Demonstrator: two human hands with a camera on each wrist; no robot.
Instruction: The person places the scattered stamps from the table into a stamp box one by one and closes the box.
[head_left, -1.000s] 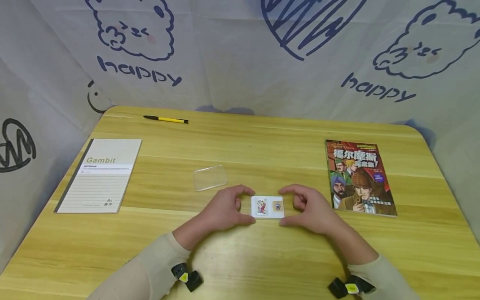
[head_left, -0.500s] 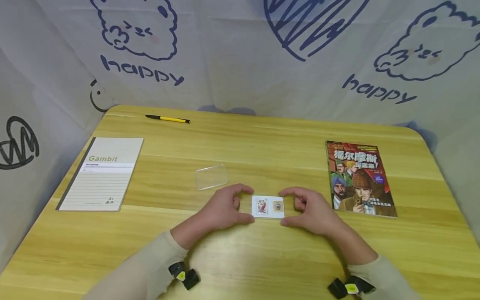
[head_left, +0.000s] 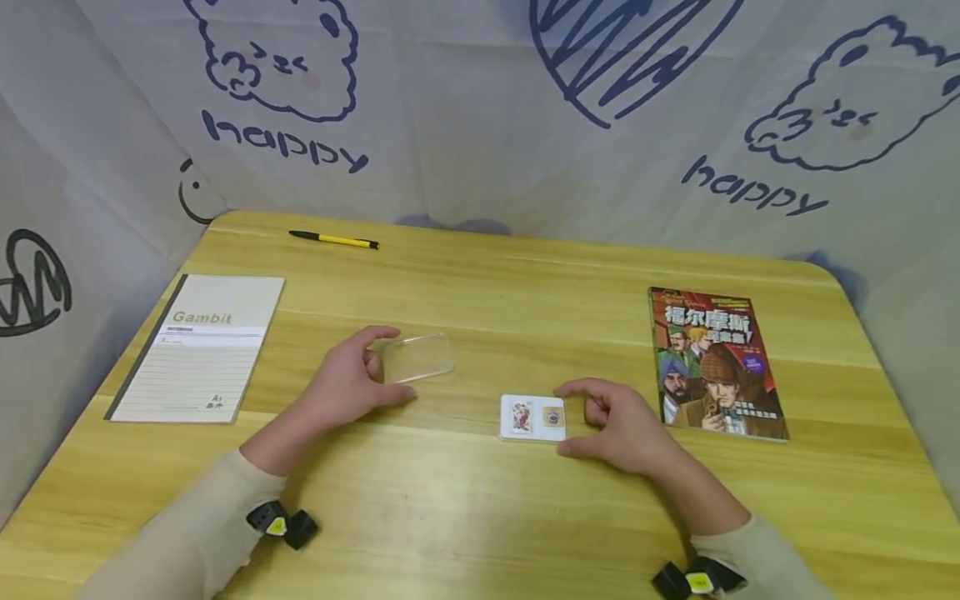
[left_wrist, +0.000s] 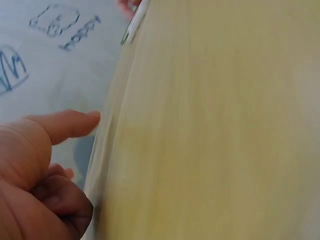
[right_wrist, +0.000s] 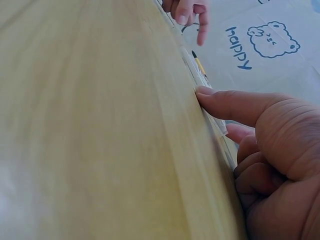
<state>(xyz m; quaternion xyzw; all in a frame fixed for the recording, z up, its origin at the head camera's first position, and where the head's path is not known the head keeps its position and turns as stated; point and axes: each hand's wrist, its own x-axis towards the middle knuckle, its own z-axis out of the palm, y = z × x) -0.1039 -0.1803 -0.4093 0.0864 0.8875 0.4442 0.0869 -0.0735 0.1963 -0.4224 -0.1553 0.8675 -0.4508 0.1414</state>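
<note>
A small flat white card box (head_left: 532, 418) lies on the table in the head view, with a small joker-like card on its left and a tan square picture on its right. My right hand (head_left: 618, 425) holds the box's right end between thumb and forefinger, the other fingers curled in. To the left lies a clear plastic lid (head_left: 420, 357). My left hand (head_left: 345, 379) is at the lid's left end, thumb and forefinger spread either side of it; firm contact is not visible. In the left wrist view, the left hand (left_wrist: 40, 170) shows a gap between its fingers.
A Gambit notebook (head_left: 198, 350) lies at the left of the wooden table (head_left: 480, 517). Near the back edge is a yellow and black pen (head_left: 333, 240). A comic-style book (head_left: 716, 362) lies at the right. A white cloth with drawings (head_left: 465, 108) hangs behind.
My left hand has left the card box's left end and moved left to the clear lid. The right hand stays at the box's right end.
</note>
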